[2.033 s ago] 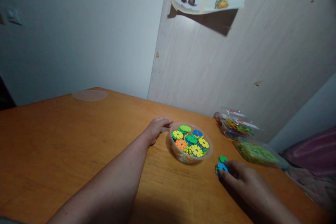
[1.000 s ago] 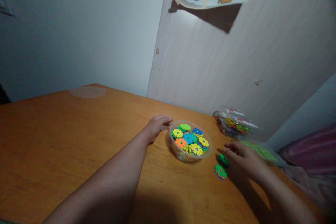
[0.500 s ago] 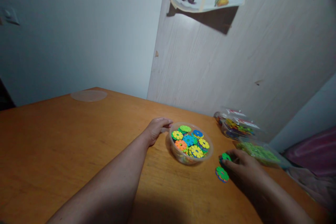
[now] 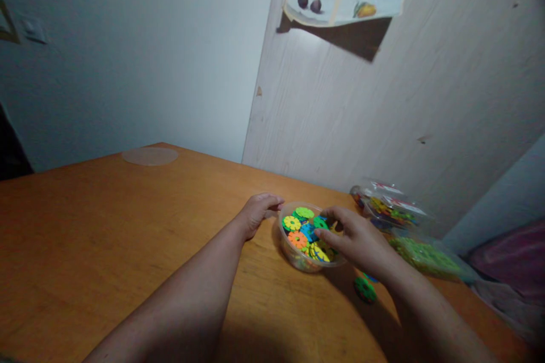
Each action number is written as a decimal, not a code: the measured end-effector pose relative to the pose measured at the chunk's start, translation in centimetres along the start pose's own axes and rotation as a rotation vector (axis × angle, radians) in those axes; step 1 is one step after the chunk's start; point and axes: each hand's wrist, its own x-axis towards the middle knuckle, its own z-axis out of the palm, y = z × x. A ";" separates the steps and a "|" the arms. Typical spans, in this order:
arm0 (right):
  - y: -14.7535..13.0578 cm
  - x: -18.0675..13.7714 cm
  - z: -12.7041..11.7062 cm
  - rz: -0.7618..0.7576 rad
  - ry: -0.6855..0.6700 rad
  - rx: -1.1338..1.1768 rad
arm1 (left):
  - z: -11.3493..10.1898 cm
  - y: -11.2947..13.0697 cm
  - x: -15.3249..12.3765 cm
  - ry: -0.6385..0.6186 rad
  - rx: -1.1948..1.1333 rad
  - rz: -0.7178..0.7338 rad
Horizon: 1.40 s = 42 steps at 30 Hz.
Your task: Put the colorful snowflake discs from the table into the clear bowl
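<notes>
A round clear plastic tub holds many flower-shaped plastic discs in yellow, green, blue and orange, among them an orange disc. My left hand is at the tub's left side, fingertips and thumb closed at its rim. Over the right part of the tub is my right hand, with a green notched disc between thumb and fingers. On the table below my right wrist lies a dark green disc. Beside it another disc, blue and green, is partly hidden by the wrist.
A translucent round lid lies at the table's far left corner. Clear boxes of coloured pieces stand at the back right, near a clear pack of green pieces. A wall rises behind the wooden table.
My right hand has moved left from the table to above the tub, carrying the green disc. My left hand stays at the rim. The view has shifted slightly.
</notes>
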 end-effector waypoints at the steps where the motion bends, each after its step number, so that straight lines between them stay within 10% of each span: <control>1: 0.0 0.2 0.1 0.002 -0.001 -0.007 | 0.0 0.0 0.0 -0.003 0.000 0.003; 20: 13.6 -6.7 1.9 0.297 -0.093 0.009 | -0.1 -0.1 0.1 0.004 0.021 0.009; 42: 15.0 -6.6 2.5 0.310 -0.036 0.234 | -0.1 -0.1 0.1 -0.001 0.024 0.022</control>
